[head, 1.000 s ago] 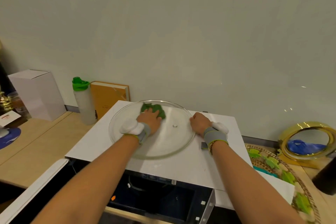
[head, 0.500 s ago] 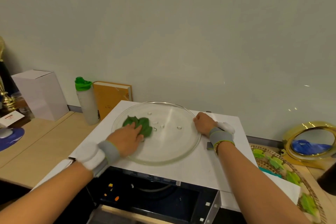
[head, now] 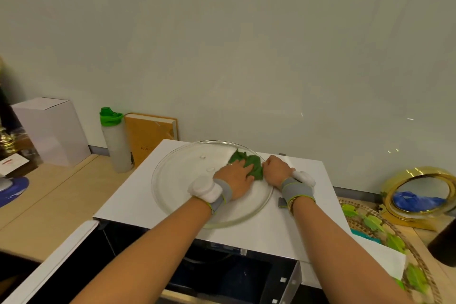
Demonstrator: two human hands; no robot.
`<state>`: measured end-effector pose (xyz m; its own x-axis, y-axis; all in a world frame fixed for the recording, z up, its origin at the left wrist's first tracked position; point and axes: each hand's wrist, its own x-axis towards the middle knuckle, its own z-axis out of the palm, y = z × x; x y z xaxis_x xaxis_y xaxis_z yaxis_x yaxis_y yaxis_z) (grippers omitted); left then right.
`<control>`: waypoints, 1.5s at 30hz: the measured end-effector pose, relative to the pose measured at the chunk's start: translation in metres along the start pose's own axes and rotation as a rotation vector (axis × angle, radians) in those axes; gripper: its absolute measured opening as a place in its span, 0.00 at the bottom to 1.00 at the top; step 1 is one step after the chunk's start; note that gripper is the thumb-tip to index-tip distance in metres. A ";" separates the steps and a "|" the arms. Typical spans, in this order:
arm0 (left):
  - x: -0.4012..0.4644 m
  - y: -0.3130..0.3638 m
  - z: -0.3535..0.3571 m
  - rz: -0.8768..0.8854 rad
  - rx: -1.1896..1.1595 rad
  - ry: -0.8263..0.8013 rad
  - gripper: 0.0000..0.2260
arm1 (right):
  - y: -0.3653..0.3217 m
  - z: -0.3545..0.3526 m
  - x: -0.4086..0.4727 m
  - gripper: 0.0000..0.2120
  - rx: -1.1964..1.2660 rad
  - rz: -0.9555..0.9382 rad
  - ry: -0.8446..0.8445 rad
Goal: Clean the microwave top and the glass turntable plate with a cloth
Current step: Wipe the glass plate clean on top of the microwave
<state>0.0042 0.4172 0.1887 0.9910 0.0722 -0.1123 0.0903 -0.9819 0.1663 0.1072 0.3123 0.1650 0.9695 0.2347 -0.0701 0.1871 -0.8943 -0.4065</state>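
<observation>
My left hand (head: 234, 175) presses the crumpled green cloth (head: 249, 163) under flat fingers onto the round clear glass turntable plate (head: 182, 180); my right hand (head: 277, 170) curls over its rim beside them.

Book (head: 148, 139) cover lettering, too blurred to read.

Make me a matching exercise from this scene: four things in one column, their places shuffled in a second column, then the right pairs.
Things
1. green cloth
2. glass turntable plate
3. bottle
4. gold-framed mirror

Places
A. on the counter, left of the microwave
B. flat on the microwave's top
C. far right, against the wall
D. on the plate, under the left hand

Pairs: 1-D, 2-B, 3-A, 4-C
</observation>
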 end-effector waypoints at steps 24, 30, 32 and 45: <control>-0.031 -0.099 -0.013 -0.474 -0.101 0.081 0.23 | -0.005 0.000 -0.014 0.17 -0.047 0.076 0.057; -0.003 -0.062 -0.005 -0.468 -0.030 0.141 0.21 | -0.010 0.003 -0.015 0.15 -0.068 0.125 0.068; -0.004 -0.037 0.000 -0.340 -0.030 0.130 0.21 | -0.010 0.003 -0.015 0.15 -0.066 0.127 0.068; -0.071 -0.060 -0.001 -0.263 -0.266 0.078 0.22 | -0.006 0.002 -0.013 0.15 -0.061 0.104 0.063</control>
<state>-0.0718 0.4709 0.1879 0.9341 0.3392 -0.1118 0.3551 -0.8491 0.3911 0.0927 0.3157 0.1664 0.9918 0.1173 -0.0511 0.0928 -0.9344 -0.3438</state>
